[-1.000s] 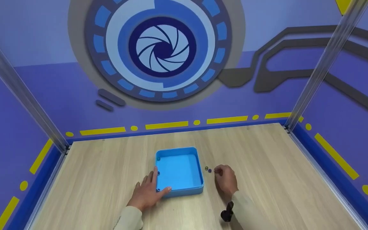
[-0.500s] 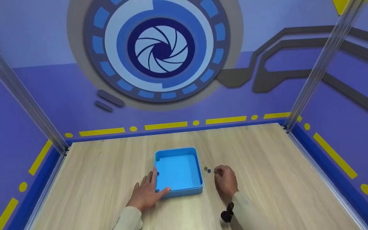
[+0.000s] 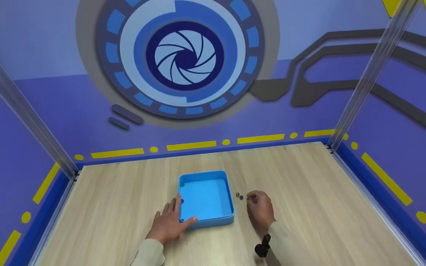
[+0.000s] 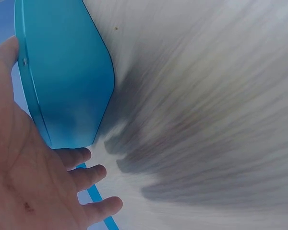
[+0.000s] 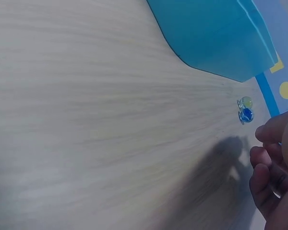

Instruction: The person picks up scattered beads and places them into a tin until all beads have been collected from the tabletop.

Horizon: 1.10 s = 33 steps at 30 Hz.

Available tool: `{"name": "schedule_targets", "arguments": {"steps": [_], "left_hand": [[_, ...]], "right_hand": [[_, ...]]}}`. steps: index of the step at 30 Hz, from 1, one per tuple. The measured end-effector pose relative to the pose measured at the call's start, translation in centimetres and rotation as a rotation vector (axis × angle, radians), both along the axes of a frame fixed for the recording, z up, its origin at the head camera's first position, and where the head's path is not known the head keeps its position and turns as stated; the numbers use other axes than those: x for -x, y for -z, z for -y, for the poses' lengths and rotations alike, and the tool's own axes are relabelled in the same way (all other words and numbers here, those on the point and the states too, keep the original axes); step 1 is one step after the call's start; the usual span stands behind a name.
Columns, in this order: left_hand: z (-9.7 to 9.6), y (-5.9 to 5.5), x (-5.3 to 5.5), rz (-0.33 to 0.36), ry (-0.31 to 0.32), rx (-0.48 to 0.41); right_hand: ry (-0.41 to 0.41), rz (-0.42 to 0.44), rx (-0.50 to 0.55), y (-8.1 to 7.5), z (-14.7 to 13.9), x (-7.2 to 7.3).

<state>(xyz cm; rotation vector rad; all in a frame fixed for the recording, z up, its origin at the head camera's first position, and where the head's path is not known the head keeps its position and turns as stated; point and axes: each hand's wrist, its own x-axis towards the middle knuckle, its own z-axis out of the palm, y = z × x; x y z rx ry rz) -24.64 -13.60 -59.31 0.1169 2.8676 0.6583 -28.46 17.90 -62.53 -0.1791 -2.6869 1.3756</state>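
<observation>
A square blue open box point(image 3: 206, 223) sits on the wooden table in the head view. My left hand point(image 3: 166, 223) rests against its near left corner, thumb over the near rim and straight fingers along the left side. Inside, by the left wall, lie a green marble point(image 3: 182, 184), a dark blue marble point(image 3: 182, 201) and a dark marble point(image 3: 182, 220). Right of the box, my right hand point(image 3: 261, 208) pinches a small marble point(image 3: 249, 198), which its fingers hide in the right wrist view. Close by, a yellowish marble point(image 5: 246, 102) and a blue marble point(image 5: 247, 115) lie touching.
The wooden table point(image 3: 124, 192) meets a purple printed back wall point(image 3: 61, 111). Metal posts point(image 3: 368, 77) stand at both back corners, with side walls running forward. A black strapped device point(image 3: 262, 246) is on the right wrist.
The scene has shifted very slightly left as the head view turned. The small marble at my right fingertips shows a little more; both hands and the box otherwise keep their places.
</observation>
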Motion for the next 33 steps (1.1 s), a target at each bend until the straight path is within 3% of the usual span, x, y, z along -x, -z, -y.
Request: {"name": "schedule_targets", "arguments": {"steps": [10, 18, 33], "left_hand": [[0.0, -0.1, -0.1, -0.017, 0.002, 0.011], [-0.1, -0.1, -0.1, -0.032, -0.010, 0.043], [-0.1, 0.0, -0.2, -0.167, 0.001, 0.076]], "right_hand": [[0.004, -0.011, 0.015, -0.4, 0.3, -0.1], [-0.052, -0.036, 0.072, -1.2, 0.5, -0.3], [-0.066, -0.010, 0.149, -2.1, 0.9, -0.3]]}}
